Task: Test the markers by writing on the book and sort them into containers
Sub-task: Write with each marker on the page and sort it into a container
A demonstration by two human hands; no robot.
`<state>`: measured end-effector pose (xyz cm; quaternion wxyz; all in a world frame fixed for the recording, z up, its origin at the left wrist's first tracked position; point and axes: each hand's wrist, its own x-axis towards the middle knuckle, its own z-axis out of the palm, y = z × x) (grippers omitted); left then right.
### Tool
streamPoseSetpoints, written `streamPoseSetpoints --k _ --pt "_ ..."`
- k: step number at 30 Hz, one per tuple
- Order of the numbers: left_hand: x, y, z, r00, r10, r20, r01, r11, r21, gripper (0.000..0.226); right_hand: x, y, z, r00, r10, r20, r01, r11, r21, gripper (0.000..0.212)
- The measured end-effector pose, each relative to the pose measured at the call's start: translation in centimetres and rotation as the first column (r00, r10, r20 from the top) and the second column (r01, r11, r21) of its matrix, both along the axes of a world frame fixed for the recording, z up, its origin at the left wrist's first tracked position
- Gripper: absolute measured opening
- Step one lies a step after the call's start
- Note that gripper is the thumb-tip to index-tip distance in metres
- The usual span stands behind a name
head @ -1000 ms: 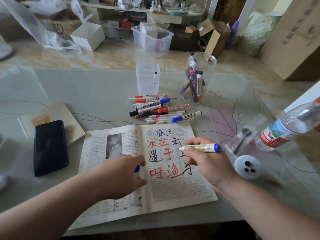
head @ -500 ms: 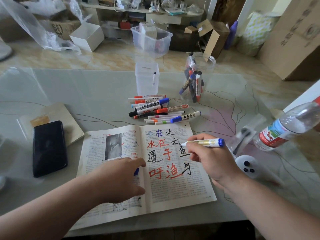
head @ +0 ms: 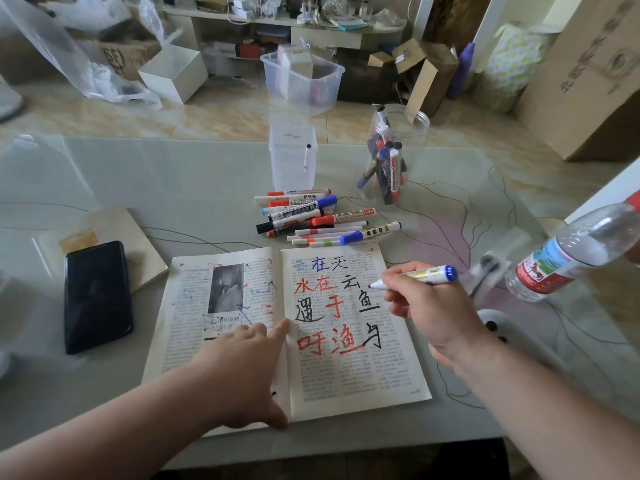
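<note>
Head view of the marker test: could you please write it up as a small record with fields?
Right hand: grips blue-ended marker, tip near the right page's edge
Left hand: fingers straight, pressing the open book flat
Square container: one white marker inside
Round jar: several markers
Loose markers: heap beyond the book
Other: phone left, water bottle right
</note>
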<state>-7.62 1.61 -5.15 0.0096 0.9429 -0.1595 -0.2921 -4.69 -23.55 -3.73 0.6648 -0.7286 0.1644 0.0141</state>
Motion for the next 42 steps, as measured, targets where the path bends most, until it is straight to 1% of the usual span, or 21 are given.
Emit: streamPoseSetpoints --k 4,6,8,9,11,14,16,22,25,27,30,34,37,42 --pt "0.2 0.1 0.0 1.0 0.004 -0.008 -0.004 1.0 -0.022 0.134 -0.6 0.4 -0.8 0.997 0.054 -0.062 -0.056 0.998 -0.028 0.018" --pt "0.2 0.2 0.0 1.0 0.007 -0.005 -0.007 0.999 -0.038 0.131 -1.7 1.0 -1.4 0.986 0.109 -0.125 -0.114 0.993 -0.03 0.017" --pt "0.3 0.3 0.0 1.0 0.016 -0.002 -0.016 0.998 -0.053 0.128 -3.1 2.1 -1.9 0.966 0.198 -0.167 -0.209 0.977 -0.05 0.012" --pt "0.3 0.4 0.0 1.0 0.018 0.002 -0.018 0.998 -0.06 0.126 -3.8 2.6 -2.0 0.954 0.247 -0.171 -0.264 0.96 -0.089 0.009" --pt "0.3 0.5 0.0 1.0 0.018 0.006 -0.018 0.997 -0.07 0.124 -4.9 3.5 -2.0 0.931 0.33 -0.159 -0.352 0.925 -0.145 0.011" --pt "0.4 0.5 -0.1 1.0 0.014 0.01 -0.013 0.998 -0.065 0.123 -5.4 4.1 -2.2 0.911 0.383 -0.154 -0.402 0.908 -0.119 0.01" --pt "0.3 0.4 -0.1 1.0 0.011 0.017 -0.01 0.998 -0.058 0.121 -5.5 4.2 -2.6 0.898 0.415 -0.146 -0.434 0.891 -0.134 0.008" --pt "0.3 0.3 -0.2 1.0 0.019 0.009 -0.018 0.998 -0.063 0.117 -5.0 4.1 -2.8 0.885 0.455 -0.102 -0.466 0.872 -0.153 0.007" --pt "0.4 0.4 -0.2 1.0 0.022 0.001 -0.022 0.997 -0.076 0.114 -4.7 4.1 -3.0 0.882 0.463 -0.087 -0.471 0.863 -0.184 0.014" --pt "0.4 0.5 -0.2 1.0 0.026 -0.009 -0.026 0.996 -0.082 0.112 -4.6 4.1 -3.3 0.879 0.469 -0.088 -0.477 0.856 -0.201 0.014" --pt "0.4 0.5 -0.3 0.999 0.032 -0.018 -0.033 0.995 -0.09 0.11 -4.5 4.3 -3.7 0.867 0.489 -0.096 -0.499 0.848 -0.18 0.014" --pt "0.4 0.3 -0.3 0.998 0.063 -0.031 -0.066 0.992 -0.104 0.117 -4.4 4.4 -4.0 0.853 0.513 -0.093 -0.521 0.832 -0.191 0.014" --pt "0.2 -0.1 -0.5 0.996 0.087 -0.009 -0.087 0.989 -0.121 0.116 -4.2 4.2 -4.2 0.866 0.493 -0.085 -0.5 0.848 -0.178 0.012" --pt "0.1 -0.4 -0.7 0.993 0.112 0.029 -0.109 0.989 -0.098 0.118 -4.2 4.3 -4.6 0.889 0.446 -0.106 -0.457 0.852 -0.255 0.013"
